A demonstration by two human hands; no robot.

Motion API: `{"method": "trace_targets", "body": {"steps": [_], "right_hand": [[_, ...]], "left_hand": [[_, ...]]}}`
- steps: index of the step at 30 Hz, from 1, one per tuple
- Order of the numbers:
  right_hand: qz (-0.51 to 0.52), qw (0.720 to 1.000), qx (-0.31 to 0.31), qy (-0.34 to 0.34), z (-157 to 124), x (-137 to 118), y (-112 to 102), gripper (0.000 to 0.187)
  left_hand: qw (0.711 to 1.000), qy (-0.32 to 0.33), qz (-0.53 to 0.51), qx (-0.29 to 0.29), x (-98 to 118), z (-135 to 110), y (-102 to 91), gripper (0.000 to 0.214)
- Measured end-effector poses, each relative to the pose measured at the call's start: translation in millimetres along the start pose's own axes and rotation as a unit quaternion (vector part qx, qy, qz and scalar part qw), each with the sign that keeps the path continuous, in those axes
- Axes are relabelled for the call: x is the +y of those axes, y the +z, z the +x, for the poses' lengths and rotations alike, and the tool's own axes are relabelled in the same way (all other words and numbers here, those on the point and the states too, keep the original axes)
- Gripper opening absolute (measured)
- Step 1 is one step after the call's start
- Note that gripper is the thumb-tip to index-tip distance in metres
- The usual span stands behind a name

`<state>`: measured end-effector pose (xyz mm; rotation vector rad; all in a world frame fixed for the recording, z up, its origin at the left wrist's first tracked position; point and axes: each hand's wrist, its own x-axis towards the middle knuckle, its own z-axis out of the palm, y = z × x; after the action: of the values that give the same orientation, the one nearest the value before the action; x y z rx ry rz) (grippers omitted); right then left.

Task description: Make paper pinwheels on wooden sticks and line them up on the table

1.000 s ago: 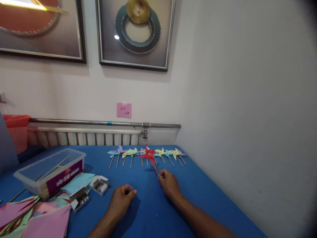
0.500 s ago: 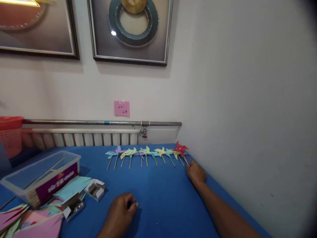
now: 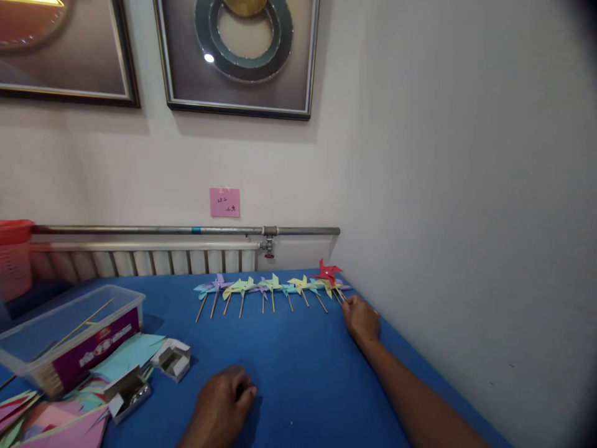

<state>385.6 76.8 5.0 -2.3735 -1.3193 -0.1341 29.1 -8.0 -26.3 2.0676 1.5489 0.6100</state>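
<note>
My right hand [image 3: 360, 318] is at the far right of the blue table, its fingers pinched on the stick of a red paper pinwheel [image 3: 328, 272]. The red vanes lie over a yellow pinwheel at the right end of a row of pinwheels. Along that row lie several more, among them a pale green pinwheel [image 3: 241, 286] and a purple pinwheel [image 3: 217, 282], their sticks pointing toward me. My left hand [image 3: 221, 401] rests near the table's front, fingers curled closed, with nothing visible in them.
On the left stands a clear plastic box [image 3: 133, 303] with thin sticks inside. Around it are two small open cartons [image 3: 173, 359], coloured paper sheets [image 3: 69, 429] and a light blue sheet [image 3: 128, 354]. Walls border the table behind and to the right; a radiator [image 3: 153, 261] is behind.
My right hand has moved slightly left with the red pinwheel, bringing it further over the yellow one. My left hand stays curled in about the same place. The view has shifted a little.
</note>
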Motion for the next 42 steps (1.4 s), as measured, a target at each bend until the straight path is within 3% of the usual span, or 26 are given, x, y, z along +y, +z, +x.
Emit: {"method": "trace_targets", "body": {"steps": [9,13,16,19,21,25,28,30,33,38,42], "right_hand": [[0.015,0.999,-0.032,-0.013,-3,-14,10,0.024],[0.027,0.999,-0.011,-0.019,-7,-12,4,0.028],[0.041,0.998,0.014,-0.05,-19,-12,-3,0.029],[0.061,0.993,0.018,-0.102,-48,-22,-6,0.027],[0.105,0.978,0.022,-0.18,-80,-37,-4,0.025],[0.238,0.911,-0.015,-0.337,-166,-86,-2,0.026],[0.328,0.851,-0.067,-0.404,-226,-124,-7,0.023],[0.364,0.833,-0.077,-0.41,-251,-143,-7,0.022],[0.385,0.825,-0.075,-0.407,-265,-155,-1,0.027],[0.413,0.819,-0.146,-0.371,-253,-147,12,0.034],[0.419,0.814,-0.167,-0.366,-249,-146,12,0.04]], "left_hand": [[1.0,0.005,0.006,-0.001,1,-1,-0.6,0.015],[1.0,0.013,0.001,-0.004,1,-2,-1.0,0.013],[1.0,0.02,0.003,0.0,0,-1,0.4,0.013],[1.0,0.019,0.017,0.008,1,-2,0.4,0.016],[0.999,0.034,0.026,0.014,3,-5,-1.7,0.018],[0.995,0.073,0.063,0.03,4,-7,-11.4,0.017],[0.991,0.056,0.116,0.044,0,-5,-21.9,0.016],[0.989,0.047,0.135,0.047,-2,-3,-28.6,0.017],[0.986,0.023,0.151,0.062,-4,-1,-36.7,0.025],[0.981,-0.004,0.163,0.109,-3,-1,-49.0,0.032],[0.977,-0.019,0.158,0.14,-1,-8,-56.1,0.032]]}}
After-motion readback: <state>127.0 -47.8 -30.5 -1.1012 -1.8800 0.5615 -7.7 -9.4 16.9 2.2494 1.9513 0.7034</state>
